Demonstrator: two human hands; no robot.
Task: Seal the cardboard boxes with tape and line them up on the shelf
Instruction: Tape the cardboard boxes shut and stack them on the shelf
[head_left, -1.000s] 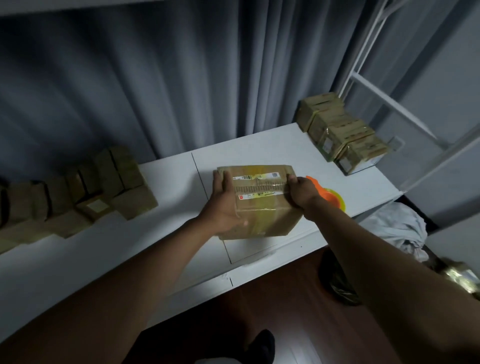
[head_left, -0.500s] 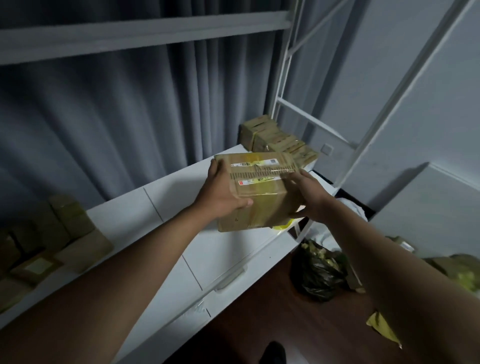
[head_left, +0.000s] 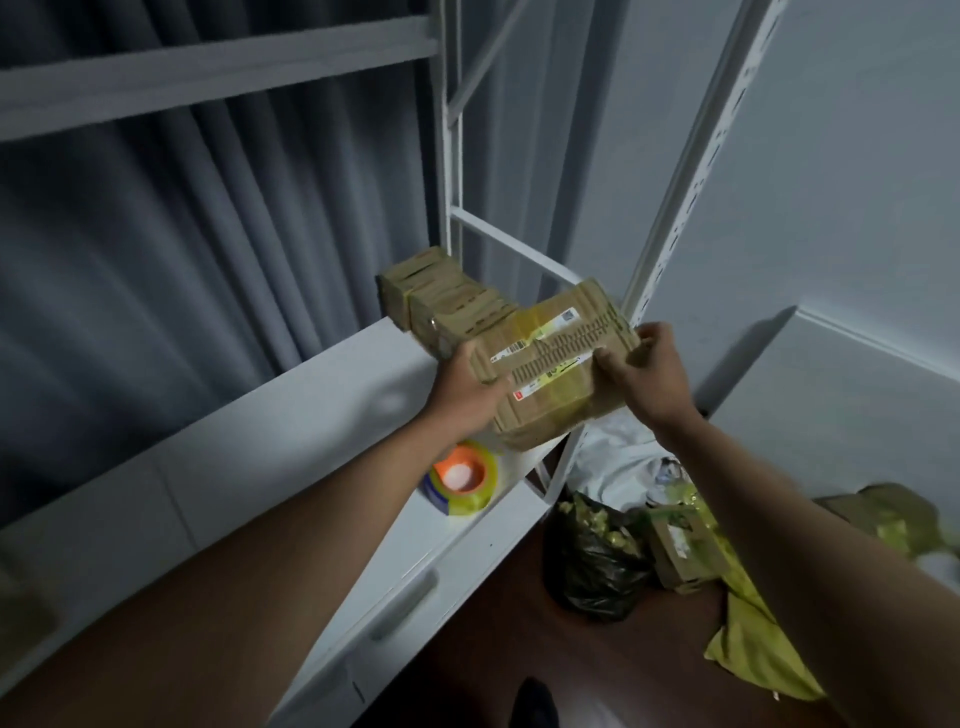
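Nearest me: dark wood floor w/ a black bag (head_left: 597, 561) of scraps and yellow-green wrapping beside it. Up on the white shelf (head_left: 291, 441), the tape roll (head_left: 462, 480) lies flat near the front edge, just under my L forearm. Above the shelf's R end I've got the cardboard box (head_left: 558, 371) in the air, tilted, label and yellow tape facing up. My left hand (head_left: 465, 392) grips its L side, thumb curled over the top edge. My right hand (head_left: 641, 371) pinches the R edge, fingers curled round it. Just behind the box: a row of taped boxes (head_left: 447, 304) lined up at the shelf's far R corner, against the white upright. Grey curtain (head_left: 208, 234) at back.
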